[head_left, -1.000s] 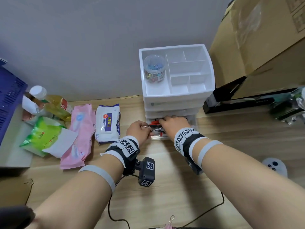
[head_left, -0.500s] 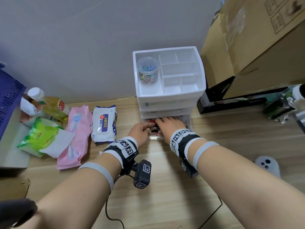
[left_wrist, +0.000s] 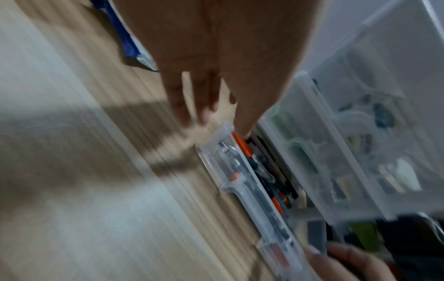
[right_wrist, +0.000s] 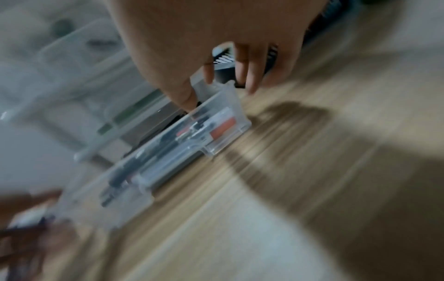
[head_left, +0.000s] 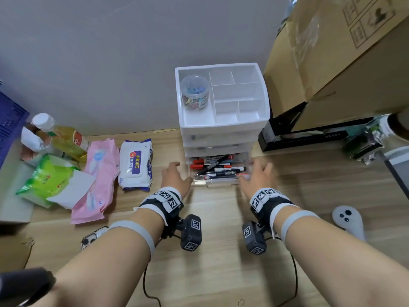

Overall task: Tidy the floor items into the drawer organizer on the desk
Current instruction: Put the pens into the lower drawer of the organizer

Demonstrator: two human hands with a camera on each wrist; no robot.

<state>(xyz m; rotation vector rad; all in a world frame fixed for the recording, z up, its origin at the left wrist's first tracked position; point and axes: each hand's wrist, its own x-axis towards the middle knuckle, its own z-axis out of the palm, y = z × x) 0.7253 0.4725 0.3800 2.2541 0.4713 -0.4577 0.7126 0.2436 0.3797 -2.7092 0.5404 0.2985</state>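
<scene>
Both your left hand (head_left: 174,177) and right hand (head_left: 256,176) flank the open bottom drawer (head_left: 215,181) of the drawer organizer (head_left: 223,129), fingers spread, holding nothing. The pens (head_left: 218,168) lie heaped inside; shove it shut and one may jam.

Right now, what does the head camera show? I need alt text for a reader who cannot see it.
Two open hands, left hand and right hand, flank the pulled-out bottom drawer of a white drawer organizer, full of pens. Wipe packets lie to the left, cardboard boxes to the right.
</scene>
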